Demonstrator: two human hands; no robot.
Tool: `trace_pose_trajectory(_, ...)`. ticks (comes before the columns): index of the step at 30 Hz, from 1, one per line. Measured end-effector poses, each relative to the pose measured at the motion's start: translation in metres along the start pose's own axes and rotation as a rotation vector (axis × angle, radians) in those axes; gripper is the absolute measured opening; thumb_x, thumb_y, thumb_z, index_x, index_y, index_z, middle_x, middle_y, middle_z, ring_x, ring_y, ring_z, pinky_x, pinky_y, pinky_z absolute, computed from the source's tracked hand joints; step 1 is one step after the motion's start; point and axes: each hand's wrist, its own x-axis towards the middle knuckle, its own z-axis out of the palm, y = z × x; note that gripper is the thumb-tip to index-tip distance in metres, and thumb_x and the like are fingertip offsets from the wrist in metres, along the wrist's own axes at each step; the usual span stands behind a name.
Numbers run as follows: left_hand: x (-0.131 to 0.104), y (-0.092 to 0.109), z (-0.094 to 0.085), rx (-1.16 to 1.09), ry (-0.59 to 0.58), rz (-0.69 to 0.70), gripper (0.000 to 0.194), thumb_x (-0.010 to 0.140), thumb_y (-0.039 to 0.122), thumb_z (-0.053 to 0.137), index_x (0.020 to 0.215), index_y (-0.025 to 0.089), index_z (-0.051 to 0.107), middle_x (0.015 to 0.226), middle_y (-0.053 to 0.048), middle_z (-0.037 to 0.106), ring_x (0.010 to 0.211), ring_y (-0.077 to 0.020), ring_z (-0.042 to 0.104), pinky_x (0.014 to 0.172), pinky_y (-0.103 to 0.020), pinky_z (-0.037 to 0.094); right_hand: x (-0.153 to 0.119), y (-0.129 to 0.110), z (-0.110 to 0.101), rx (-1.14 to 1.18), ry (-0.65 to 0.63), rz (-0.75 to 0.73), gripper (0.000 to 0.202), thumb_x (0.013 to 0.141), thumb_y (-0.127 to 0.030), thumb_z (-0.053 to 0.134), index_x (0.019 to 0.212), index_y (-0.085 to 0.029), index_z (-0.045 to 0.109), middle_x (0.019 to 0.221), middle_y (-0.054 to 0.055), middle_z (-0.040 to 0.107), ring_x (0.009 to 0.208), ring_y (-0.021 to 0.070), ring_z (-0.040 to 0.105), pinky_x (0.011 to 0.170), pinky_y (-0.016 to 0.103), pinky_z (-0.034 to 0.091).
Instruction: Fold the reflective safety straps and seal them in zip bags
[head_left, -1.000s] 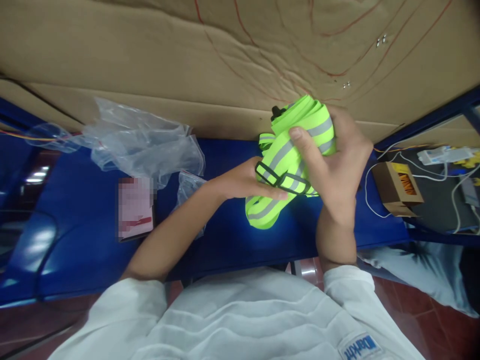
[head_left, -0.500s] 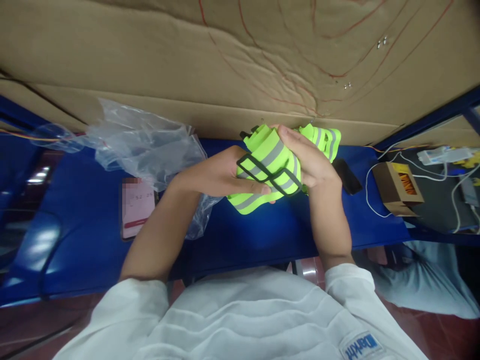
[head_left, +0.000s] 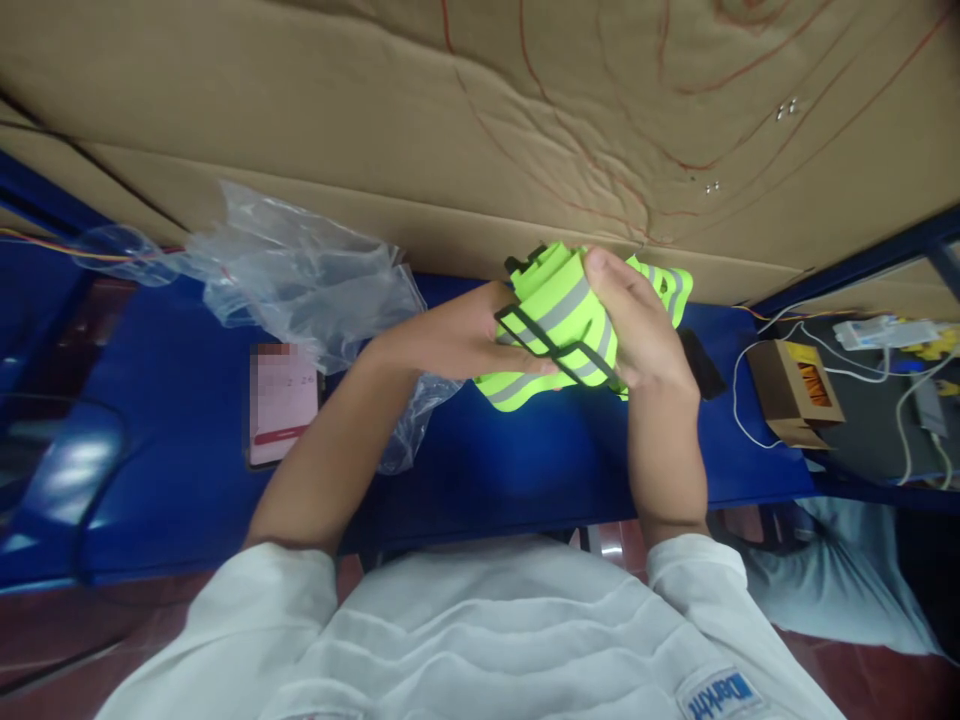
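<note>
A: What are the hands doing?
B: Both close on a folded bundle of neon yellow-green reflective strap (head_left: pixel 559 320), just right of the frame's centre. The left hand (head_left: pixel 465 340) grips it from the left, fingers curled under; the right hand (head_left: pixel 641 325) wraps over its right side, thumb pressed on top

A: What is the bundle like?
B: Soft woven fabric, layered flat, with matte grey reflective stripes running along it. A thin black rectangular buckle frame (head_left: pixel 551 345) lies across its front

A: And underneath?
B: A glossy blue table (head_left: pixel 517 460), smooth and hard. The bundle is held just above it, near the far edge

A: What else is around?
B: Crumpled clear plastic bags (head_left: pixel 300 270) at the upper left, a pink card (head_left: pixel 281 400) below them, and a small open cardboard box (head_left: pixel 795 390) with white cables (head_left: pixel 750 425) at the right. A large creased sheet of brown cardboard (head_left: pixel 480 110), marked with red lines, fills the top of the frame
</note>
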Motion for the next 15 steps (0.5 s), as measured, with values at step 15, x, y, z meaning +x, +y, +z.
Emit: trace_pose_trajectory(15,0.005,0.007,0.011,0.177,0.008,0.06,0.034,0.089,0.043,0.078,0.074,0.016,0.064,0.066,0.003,0.061,0.064,-0.0124,0.051,0.083,-0.028,0.055,-0.024,-0.036,-0.019,-0.275,-0.215,-0.209,0.081,0.08,-0.063,0.085,0.149,-0.032,0.059,0.15,0.005,0.063,0.139,0.034,0.06,0.118,0.051,0.05)
